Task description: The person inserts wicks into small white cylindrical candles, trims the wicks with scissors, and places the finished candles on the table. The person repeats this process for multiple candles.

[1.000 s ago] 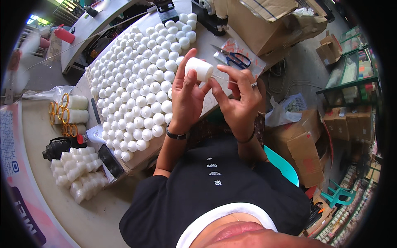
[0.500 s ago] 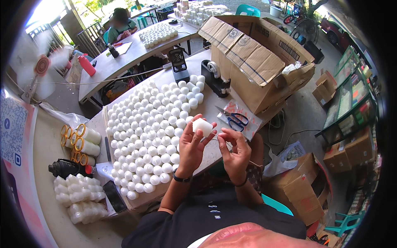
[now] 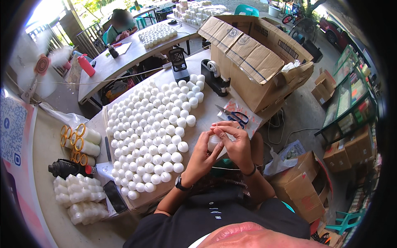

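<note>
Both hands meet at the table's front edge around a white wax candle (image 3: 213, 143), mostly hidden by the fingers. My left hand (image 3: 201, 151) is closed round its side, the watch strap showing at the wrist. My right hand (image 3: 235, 142) is closed against the top, thumb and fingers pressed together where a thin wick-like strand (image 3: 216, 125) sticks up. To the left of the hands, many similar short white candles (image 3: 153, 136) stand in close rows, several with a wick showing. Scissors with dark blue handles (image 3: 237, 118) lie beyond my right hand on a flat plastic packet (image 3: 252, 124).
Behind the candles stand a small black fan (image 3: 178, 64) and a black tape dispenser (image 3: 213, 80). A big open cardboard box (image 3: 248, 66) fills the table's right back. Gold-rimmed white rolls (image 3: 89, 140) and wrapped white bundles (image 3: 78, 192) sit at left. A person (image 3: 120, 27) sits at a farther table.
The candle has been lowered and turned from lying tilted in my left palm to between both hands. My right hand has moved left and up onto its top.
</note>
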The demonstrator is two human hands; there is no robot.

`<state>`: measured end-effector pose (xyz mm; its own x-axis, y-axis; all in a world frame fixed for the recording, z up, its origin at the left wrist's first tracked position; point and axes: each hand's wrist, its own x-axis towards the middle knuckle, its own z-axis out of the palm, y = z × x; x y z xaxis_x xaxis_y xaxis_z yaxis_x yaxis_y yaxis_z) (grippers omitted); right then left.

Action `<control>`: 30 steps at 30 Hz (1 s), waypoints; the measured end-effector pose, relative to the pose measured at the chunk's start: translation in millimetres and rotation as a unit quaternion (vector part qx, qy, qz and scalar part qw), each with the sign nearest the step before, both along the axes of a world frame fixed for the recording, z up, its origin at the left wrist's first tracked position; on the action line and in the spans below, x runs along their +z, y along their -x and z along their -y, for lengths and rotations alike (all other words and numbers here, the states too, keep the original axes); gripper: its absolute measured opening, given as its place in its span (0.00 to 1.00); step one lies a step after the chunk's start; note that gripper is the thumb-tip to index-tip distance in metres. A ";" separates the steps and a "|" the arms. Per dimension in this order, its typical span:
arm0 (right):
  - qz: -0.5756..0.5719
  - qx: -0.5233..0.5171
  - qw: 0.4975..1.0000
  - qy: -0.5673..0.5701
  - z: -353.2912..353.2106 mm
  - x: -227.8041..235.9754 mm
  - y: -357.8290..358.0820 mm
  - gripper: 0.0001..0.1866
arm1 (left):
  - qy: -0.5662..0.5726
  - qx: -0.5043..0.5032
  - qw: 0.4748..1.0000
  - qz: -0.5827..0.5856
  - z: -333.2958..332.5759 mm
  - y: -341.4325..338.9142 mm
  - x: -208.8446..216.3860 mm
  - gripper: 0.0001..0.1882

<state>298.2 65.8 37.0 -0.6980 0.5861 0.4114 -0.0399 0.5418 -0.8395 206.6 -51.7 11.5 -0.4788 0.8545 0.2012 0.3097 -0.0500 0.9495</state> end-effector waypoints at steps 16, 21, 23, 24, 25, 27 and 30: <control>-0.460 0.165 0.819 0.301 -289.4 129.2 -179.3 0.04 | -0.015 -0.080 0.985 -0.154 66.5 54.2 63.1 0.08; -0.377 0.179 0.881 0.223 -451.7 139.7 -333.8 0.13 | 0.008 -0.069 0.983 -0.169 108.2 87.2 85.4 0.08; -0.410 -0.045 0.886 0.212 -488.4 139.2 -399.8 0.17 | 0.035 -0.023 0.980 -0.192 126.8 102.2 95.1 0.08; -0.397 -0.130 0.888 0.192 -500.3 135.8 -427.5 0.19 | 0.034 -0.002 0.983 -0.178 134.7 110.0 99.2 0.08; -0.372 -0.223 0.885 0.167 -507.5 130.6 -451.8 0.21 | 0.032 0.014 0.976 -0.215 142.9 120.6 105.6 0.08; -0.248 -0.419 0.867 0.104 -513.4 116.7 -483.9 0.25 | 0.018 0.068 0.972 -0.224 154.2 133.6 114.3 0.06; 0.144 -0.681 0.718 -0.014 -490.4 90.3 -480.2 0.32 | 0.019 0.082 0.971 -0.223 151.6 140.2 118.7 0.06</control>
